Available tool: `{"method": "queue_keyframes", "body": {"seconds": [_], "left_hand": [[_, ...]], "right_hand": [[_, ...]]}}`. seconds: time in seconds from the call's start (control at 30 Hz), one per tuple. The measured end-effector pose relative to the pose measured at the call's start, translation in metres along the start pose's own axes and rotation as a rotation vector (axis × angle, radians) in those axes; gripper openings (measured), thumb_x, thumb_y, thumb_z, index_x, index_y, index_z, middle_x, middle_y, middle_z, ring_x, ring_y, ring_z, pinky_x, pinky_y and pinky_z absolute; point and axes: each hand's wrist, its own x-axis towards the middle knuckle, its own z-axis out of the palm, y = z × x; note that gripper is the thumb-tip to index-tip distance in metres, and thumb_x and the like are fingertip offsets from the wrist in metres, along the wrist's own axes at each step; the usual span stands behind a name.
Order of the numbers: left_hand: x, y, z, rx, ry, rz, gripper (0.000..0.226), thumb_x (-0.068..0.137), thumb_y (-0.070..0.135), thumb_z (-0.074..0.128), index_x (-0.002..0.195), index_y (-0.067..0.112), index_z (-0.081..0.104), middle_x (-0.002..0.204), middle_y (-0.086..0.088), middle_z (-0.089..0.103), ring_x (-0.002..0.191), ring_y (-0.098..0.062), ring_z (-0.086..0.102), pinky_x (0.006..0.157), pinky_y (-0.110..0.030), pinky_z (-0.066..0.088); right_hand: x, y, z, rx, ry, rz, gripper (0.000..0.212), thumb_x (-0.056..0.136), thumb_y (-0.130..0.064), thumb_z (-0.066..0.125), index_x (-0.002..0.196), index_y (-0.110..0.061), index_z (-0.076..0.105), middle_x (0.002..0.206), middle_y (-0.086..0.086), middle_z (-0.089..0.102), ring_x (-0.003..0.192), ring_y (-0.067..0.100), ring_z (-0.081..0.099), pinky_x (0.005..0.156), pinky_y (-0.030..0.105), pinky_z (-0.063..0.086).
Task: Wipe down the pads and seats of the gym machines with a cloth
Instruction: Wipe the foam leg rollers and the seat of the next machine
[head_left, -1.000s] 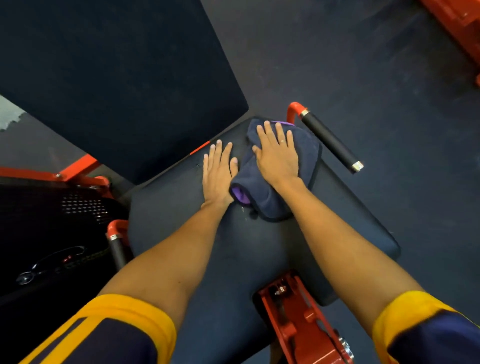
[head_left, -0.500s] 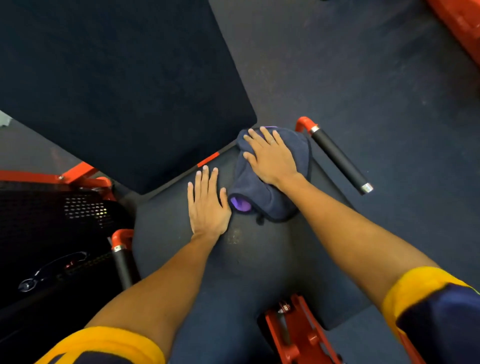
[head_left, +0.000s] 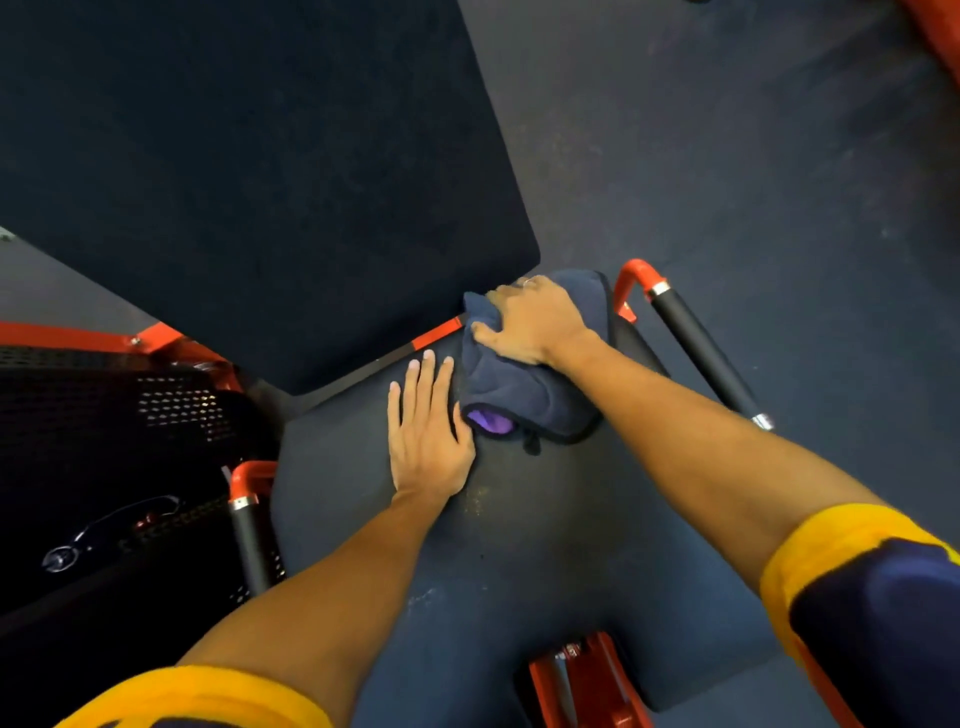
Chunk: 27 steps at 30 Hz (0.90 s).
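Seat (head_left: 519, 545): cloth (head_left: 524, 395) under R hand (head_left: 535, 322)

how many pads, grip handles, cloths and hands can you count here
pads: 2 (back pad, seat)
black grip handles: 2 (left handle, right handle)
cloths: 1 (cloth)
hands: 2 (left hand, right hand)
total: 7

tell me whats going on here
A person is wiping the dark padded seat of a red-framed gym machine. Their right hand grips a bunched navy blue cloth at the seat's back edge, by the large dark back pad. Their left hand rests flat on the seat beside the cloth.
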Motion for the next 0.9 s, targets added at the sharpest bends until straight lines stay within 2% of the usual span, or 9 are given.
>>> {"method": "queue_keyframes", "body": {"seconds": [0.13,0.2,0.3,0.37,0.43,0.5,0.63,0.83,0.9], "left_hand": [[-0.004,-0.005,0.010,0.054,0.013,0.044,0.072,0.086,0.019,0.040,0.157,0.006,0.031,0.165,-0.011,0.024,0.154,-0.027,0.020,0.124,-0.052,0.020],[0.000,-0.004,0.007,0.028,0.008,0.043,0.072,0.087,0.022,0.036,0.157,0.009,0.030,0.166,-0.009,0.023,0.155,-0.025,0.019,0.124,-0.052,0.018],[0.002,0.000,0.000,0.005,-0.018,0.018,0.071,0.089,0.025,0.031,0.159,0.015,0.025,0.167,-0.005,0.020,0.156,-0.021,0.013,0.127,-0.047,0.010],[0.002,0.000,0.001,0.016,-0.023,0.009,0.069,0.091,0.026,0.030,0.159,0.015,0.025,0.167,-0.005,0.020,0.156,-0.021,0.013,0.127,-0.048,0.011],[0.000,-0.003,0.007,0.050,-0.021,0.011,0.069,0.094,0.025,0.037,0.160,0.016,0.019,0.168,-0.006,0.018,0.156,-0.021,0.012,0.126,-0.049,0.014],[-0.001,-0.006,0.013,0.124,-0.032,0.024,0.069,0.099,0.030,0.040,0.161,0.016,0.011,0.168,-0.007,0.014,0.156,-0.022,0.011,0.126,-0.049,0.014],[0.001,-0.001,0.007,0.017,0.009,-0.014,0.057,0.104,0.034,0.028,0.158,0.016,0.030,0.166,-0.005,0.024,0.154,-0.021,0.021,0.126,-0.047,0.017],[0.003,-0.003,0.007,0.067,-0.029,0.017,0.062,0.102,0.039,0.018,0.161,0.018,0.019,0.168,-0.004,0.014,0.156,-0.021,0.012,0.126,-0.047,0.013],[0.000,-0.006,0.011,0.116,-0.043,0.038,0.067,0.100,0.042,0.019,0.162,0.017,0.012,0.169,-0.005,0.009,0.156,-0.021,0.009,0.127,-0.046,0.010]], "right_hand": [[-0.009,-0.031,0.014,0.058,0.011,-0.136,0.060,0.092,-0.055,0.031,0.115,-0.017,0.071,0.109,0.006,0.072,0.103,0.030,0.065,0.097,0.044,0.043],[-0.010,-0.015,0.009,0.036,0.034,-0.068,0.065,0.092,-0.058,0.026,0.116,-0.017,0.071,0.112,0.008,0.072,0.107,0.031,0.063,0.104,0.045,0.040],[-0.015,0.003,0.011,0.001,0.054,0.146,0.069,0.095,-0.058,0.023,0.118,-0.013,0.070,0.119,0.010,0.071,0.118,0.032,0.060,0.115,0.050,0.032],[-0.021,-0.010,0.016,0.024,0.064,0.221,0.069,0.098,-0.055,0.021,0.131,-0.014,0.065,0.136,0.008,0.064,0.135,0.031,0.050,0.121,0.052,0.024],[-0.041,-0.031,0.027,0.034,0.064,0.171,0.067,0.101,-0.052,0.018,0.148,-0.018,0.052,0.156,0.005,0.047,0.149,0.030,0.034,0.124,0.052,0.017],[-0.076,-0.043,0.033,0.020,0.071,0.087,0.064,0.103,-0.050,0.019,0.157,-0.022,0.039,0.165,0.003,0.034,0.154,0.028,0.026,0.126,0.050,0.015],[-0.128,-0.043,0.036,0.012,0.055,0.069,0.061,0.104,-0.048,0.025,0.159,-0.023,0.033,0.168,0.000,0.026,0.156,0.022,0.020,0.127,0.044,0.005],[-0.062,-0.031,0.021,0.062,0.069,0.302,0.058,0.109,-0.039,0.036,0.162,-0.019,0.025,0.169,0.002,0.021,0.158,0.028,0.011,0.127,0.047,0.002],[-0.057,-0.041,0.023,0.073,0.048,0.270,0.057,0.109,-0.037,0.038,0.161,-0.017,0.027,0.169,0.003,0.023,0.157,0.031,0.012,0.127,0.048,0.003]]}}
